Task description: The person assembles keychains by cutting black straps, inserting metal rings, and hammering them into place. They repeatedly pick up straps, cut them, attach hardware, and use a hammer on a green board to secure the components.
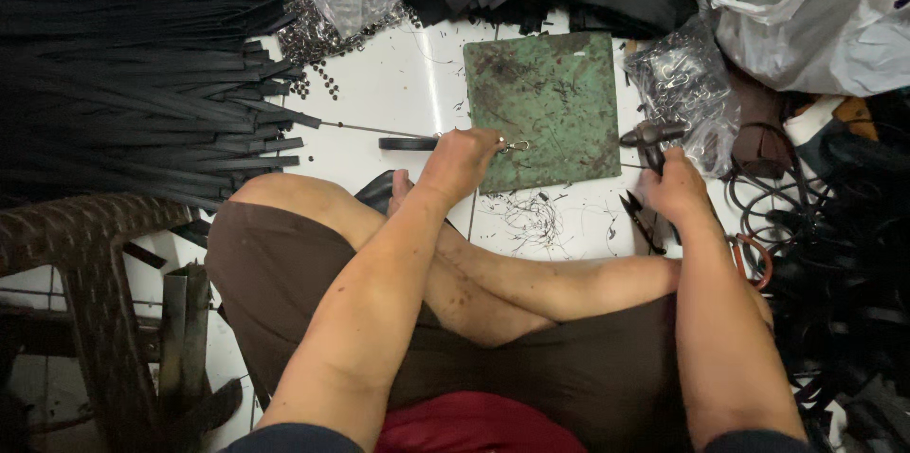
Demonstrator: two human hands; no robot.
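— What do the hands hold?
— The left hand (pixel 462 157) pinches a black strap (pixel 408 143) with a metal clasp (pixel 517 145) on the green mat (pixel 550 93). The right hand (pixel 675 190) grips a hammer (pixel 649 138).
— Packages?
— A clear bag of clasps (pixel 681 79) beside the mat; a white bag (pixel 815 17) top right.

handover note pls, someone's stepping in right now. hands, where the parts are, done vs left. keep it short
Left hand: pinches a black strap with a small metal clasp at its end, on the edge of the green pad.
Right hand: grips a hammer beside the pad.
Parts: stack of black straps far left, loose metal fittings above, bagged clasps right of the pad, snips by the right hand.
Done: clasp sits on the strap.
Left: can't tell whether it is fixed; the stack looks unfitted.
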